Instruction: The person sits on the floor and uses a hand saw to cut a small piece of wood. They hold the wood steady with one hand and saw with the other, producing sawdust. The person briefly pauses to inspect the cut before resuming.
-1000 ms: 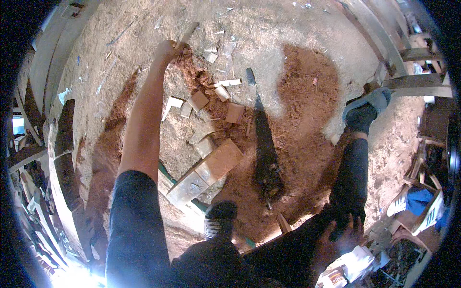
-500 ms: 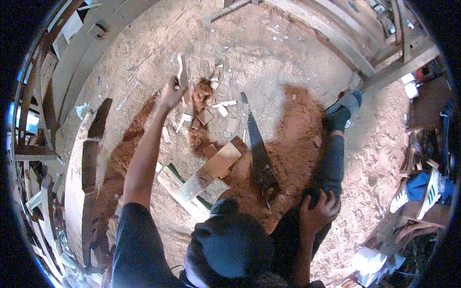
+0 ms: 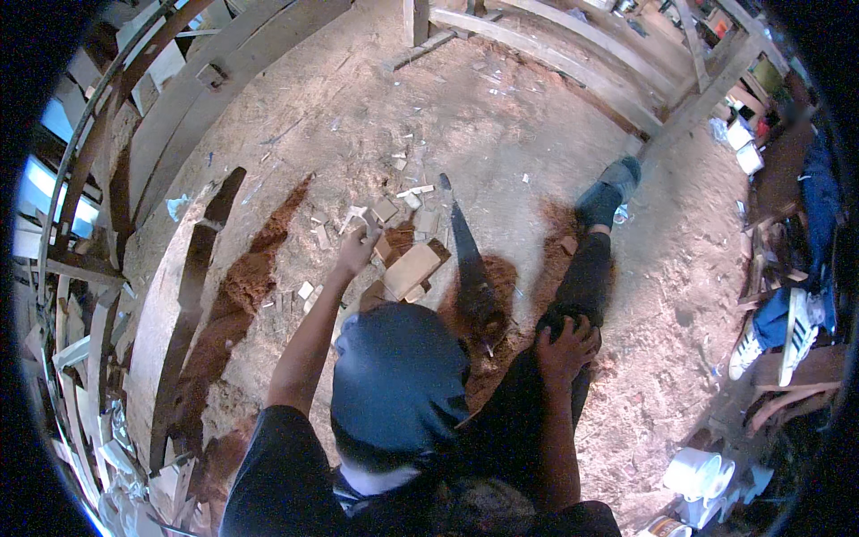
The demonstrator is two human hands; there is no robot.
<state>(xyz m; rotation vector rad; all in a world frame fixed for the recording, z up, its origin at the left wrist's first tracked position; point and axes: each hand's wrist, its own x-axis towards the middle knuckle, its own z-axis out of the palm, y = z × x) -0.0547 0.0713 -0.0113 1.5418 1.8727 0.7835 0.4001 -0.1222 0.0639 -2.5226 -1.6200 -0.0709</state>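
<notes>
My left hand (image 3: pixel 360 249) is closed on a small piece of wood (image 3: pixel 370 220), beside the scattered offcuts; the fingers partly hide it. Just right of it lies a larger tan wooden block (image 3: pixel 415 270), with smaller pieces around it. A handsaw (image 3: pixel 469 255) with a dark tapering blade rests on the ground farther right, its tip pointing away from me. My right hand (image 3: pixel 568 347) lies over my right knee, fingers spread and nothing in them. A rounded shape in dark cloth (image 3: pixel 398 385) blocks the ground nearest me.
A long thick timber (image 3: pixel 165 331) lies to the left, near stacked boards (image 3: pixel 94 349). Wooden beams (image 3: pixel 573 67) run along the far side. My right shoe (image 3: pixel 619 179) stands out ahead. At right are striped shoes (image 3: pixel 792 336) and white buckets (image 3: pixel 698 473). Reddish sawdust (image 3: pixel 250 277) covers patches of ground.
My left hand has come back toward me with the piece of wood, down among the offcuts. My right hand stays on my knee. The whole view has shifted a little.
</notes>
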